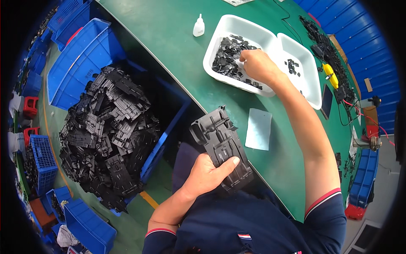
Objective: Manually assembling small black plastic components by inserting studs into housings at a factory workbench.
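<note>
My left hand grips a black molded plastic housing near the table's front edge, its thumb lying across the face. The housing is tilted, its far end over the edge of the green table. Over a white plastic tray, my right hand has its fingers drawn together and pointing down among small black plastic pieces. Whatever lies between those fingertips is hidden. A second white tray, with fewer black pieces in it, adjoins the first on the right.
A small white dropper bottle stands left of the trays. Nearer me lies a pale rectangular sheet. Left of the table, a blue crate is heaped with black plastic housings. A yellow tool and cables lie at right.
</note>
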### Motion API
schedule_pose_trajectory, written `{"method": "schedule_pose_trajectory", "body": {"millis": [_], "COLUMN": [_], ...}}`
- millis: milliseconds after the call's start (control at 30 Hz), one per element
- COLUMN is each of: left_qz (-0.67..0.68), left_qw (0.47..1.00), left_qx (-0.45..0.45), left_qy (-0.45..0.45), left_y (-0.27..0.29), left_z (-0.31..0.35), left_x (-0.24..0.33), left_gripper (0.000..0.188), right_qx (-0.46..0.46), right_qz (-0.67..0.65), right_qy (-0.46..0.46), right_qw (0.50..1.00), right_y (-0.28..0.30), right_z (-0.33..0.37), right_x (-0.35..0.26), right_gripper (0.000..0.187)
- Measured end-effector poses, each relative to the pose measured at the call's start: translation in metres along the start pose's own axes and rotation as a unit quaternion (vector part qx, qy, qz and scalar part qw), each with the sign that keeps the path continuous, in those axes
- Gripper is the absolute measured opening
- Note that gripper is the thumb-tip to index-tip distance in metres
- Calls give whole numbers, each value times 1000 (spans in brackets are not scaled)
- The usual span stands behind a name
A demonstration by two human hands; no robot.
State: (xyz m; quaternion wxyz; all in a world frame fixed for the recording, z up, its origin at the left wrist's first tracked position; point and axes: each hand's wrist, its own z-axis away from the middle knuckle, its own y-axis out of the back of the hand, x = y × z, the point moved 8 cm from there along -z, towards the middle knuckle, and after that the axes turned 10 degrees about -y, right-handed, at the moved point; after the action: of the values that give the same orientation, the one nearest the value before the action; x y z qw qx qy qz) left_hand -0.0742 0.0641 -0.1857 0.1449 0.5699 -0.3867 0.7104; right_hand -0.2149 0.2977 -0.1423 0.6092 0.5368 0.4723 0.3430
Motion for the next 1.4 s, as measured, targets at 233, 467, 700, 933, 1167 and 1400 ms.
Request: {"method": "schedule_pose_trajectory", "body": {"millis": [233,467,700,933,1167,1400], "left_qz": [-1,-6,13,33,42,33], "left_qw": [1000,999,999,998,996,995], "left_qx": [-6,-23,-33,-21,-34,-47], "left_qy": [7,34,38,59,65,76], "left_y": [-12,-29,-37,-31,-29,-28], "left_z": [3,0,-6,-9,-10,-11], "left_x": [-7,-19,-31,-38,-39,-42], "left_gripper": [15,16,29,31,30,30], "right_qx": [13,-102,-40,-47,-58,4], "right_qz": [-374,-561,-504,-365,-272,-270], "right_qy": [-93,-160,-209,-182,-177,-140], "right_qw": [923,806,837,912,944,953], "right_y": [65,26,-3,-2,0,11], "right_z": [100,183,190,173,163,165], "right_x": [23,59,77,61,47,44], "right_gripper": [20,16,16,19,19,19]}}
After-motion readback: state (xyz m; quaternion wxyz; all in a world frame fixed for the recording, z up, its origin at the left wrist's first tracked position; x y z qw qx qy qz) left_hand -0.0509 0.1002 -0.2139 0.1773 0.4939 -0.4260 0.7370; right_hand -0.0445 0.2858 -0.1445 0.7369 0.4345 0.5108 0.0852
